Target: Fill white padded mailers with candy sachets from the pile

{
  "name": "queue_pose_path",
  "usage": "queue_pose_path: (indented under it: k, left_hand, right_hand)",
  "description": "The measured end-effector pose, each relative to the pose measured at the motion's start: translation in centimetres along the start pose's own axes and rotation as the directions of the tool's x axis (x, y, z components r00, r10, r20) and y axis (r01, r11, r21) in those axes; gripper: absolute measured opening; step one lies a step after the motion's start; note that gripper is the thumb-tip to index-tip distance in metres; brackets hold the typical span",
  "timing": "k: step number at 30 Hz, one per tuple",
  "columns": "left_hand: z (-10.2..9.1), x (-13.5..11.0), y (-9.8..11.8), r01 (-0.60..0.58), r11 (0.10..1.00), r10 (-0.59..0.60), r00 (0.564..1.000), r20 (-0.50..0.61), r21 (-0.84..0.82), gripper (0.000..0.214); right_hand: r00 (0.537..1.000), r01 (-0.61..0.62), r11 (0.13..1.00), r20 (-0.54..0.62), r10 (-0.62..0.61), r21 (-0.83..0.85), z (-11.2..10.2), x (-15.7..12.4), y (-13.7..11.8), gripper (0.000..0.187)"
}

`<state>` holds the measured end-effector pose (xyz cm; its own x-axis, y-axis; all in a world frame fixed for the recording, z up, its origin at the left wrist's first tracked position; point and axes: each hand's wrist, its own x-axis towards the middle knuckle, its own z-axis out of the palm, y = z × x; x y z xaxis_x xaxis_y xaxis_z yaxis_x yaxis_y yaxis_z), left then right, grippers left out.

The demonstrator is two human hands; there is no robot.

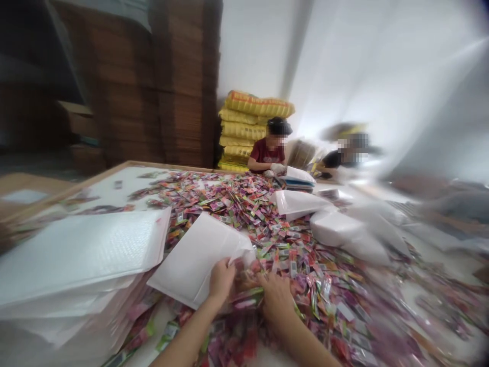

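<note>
My left hand (222,279) pinches the open edge of a white padded mailer (198,255), which lies tilted on a heap of small, colourful plastic packets (237,204). Beside the mailer's mouth, my right hand (276,294) has its fingers curled over several of these packets, and some blur hides the fingertips. Red, purple and green packets (248,295) bunch up between the two hands at the opening. How far any of them sit inside the mailer, I cannot tell.
At left rises a stack of white bubble mailers (87,250). Plump white mailers (340,229) lie to the right on the packets. Across the wood-edged table (171,165), a gloved person (267,153) handles mailers; another person (340,158) is further right. Yellow sacks (240,130) and cardboard stacks (183,102) stand behind.
</note>
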<state>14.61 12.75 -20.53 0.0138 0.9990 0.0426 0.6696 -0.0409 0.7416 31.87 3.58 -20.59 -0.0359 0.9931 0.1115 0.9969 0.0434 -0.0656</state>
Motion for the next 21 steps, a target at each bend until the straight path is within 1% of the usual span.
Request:
queue_pose_path:
  k: [2, 5, 7, 9, 11, 12, 14, 16, 18, 19, 21]
  left_hand:
    - [1.1, 0.6, 2.1, -0.056, 0.996, 0.054, 0.998, 0.027, 0.067, 0.032]
    - [2.5, 1.2, 5.0, -0.194, 0.973, 0.182, 0.978, 0.1, 0.128, 0.021]
    - [2.6, 1.9, 5.7, -0.244, 0.957, 0.225, 0.966, 0.13, 0.156, 0.02]
    - [2.2, 3.3, 5.2, -0.236, 0.954, 0.211, 0.967, 0.144, 0.184, 0.027]
    - [1.6, 4.9, 3.9, -0.214, 0.956, 0.18, 0.968, 0.178, 0.201, 0.032]
    - [1.4, 5.6, 3.1, -0.209, 0.956, 0.167, 0.964, 0.205, 0.205, 0.033]
    - [1.5, 6.4, 1.4, -0.213, 0.955, 0.156, 0.952, 0.263, 0.207, 0.035]
    - [2.3, 6.1, 0.2, -0.222, 0.952, 0.155, 0.944, 0.292, 0.212, 0.038]
    - [3.6, 4.9, -0.3, -0.235, 0.948, 0.166, 0.941, 0.296, 0.215, 0.038]
    - [4.3, 4.3, -0.4, -0.241, 0.947, 0.174, 0.941, 0.291, 0.211, 0.037]
    - [5.1, 3.2, -0.5, -0.25, 0.951, 0.194, 0.941, 0.278, 0.181, 0.038]
  right_hand:
    - [0.999, 0.023, 1.0, 0.032, -0.023, -0.016, -0.7, 0.8, -0.3, 0.062]
    - [0.995, -0.012, 1.0, 0.1, 0.01, 0.019, -2.5, 2.0, -0.6, 0.037]
    - [0.992, -0.032, 0.999, 0.12, 0.027, 0.04, -3.7, 2.2, -0.6, 0.029]
    - [0.993, -0.02, 0.999, 0.117, 0.015, 0.041, -4.6, 1.6, -0.4, 0.033]
    - [0.996, -0.017, 0.998, 0.094, 0.011, 0.056, -5.4, 0.2, 0.4, 0.037]
    - [0.997, -0.028, 0.996, 0.081, 0.021, 0.085, -5.9, -0.5, 1.1, 0.037]
    - [0.995, -0.089, 0.979, 0.059, 0.079, 0.185, -7.2, -1.7, 3.2, 0.032]
    - [0.986, -0.168, 0.937, 0.062, 0.157, 0.305, -9.0, -2.0, 5.6, 0.025]
    - [0.976, -0.214, 0.89, 0.061, 0.207, 0.402, -10.8, -1.2, 7.3, 0.023]
    - [0.973, -0.224, 0.872, 0.05, 0.225, 0.435, -11.4, -0.5, 7.5, 0.024]
    - [0.974, -0.206, 0.857, 0.016, 0.225, 0.473, -11.9, 1.3, 6.7, 0.026]
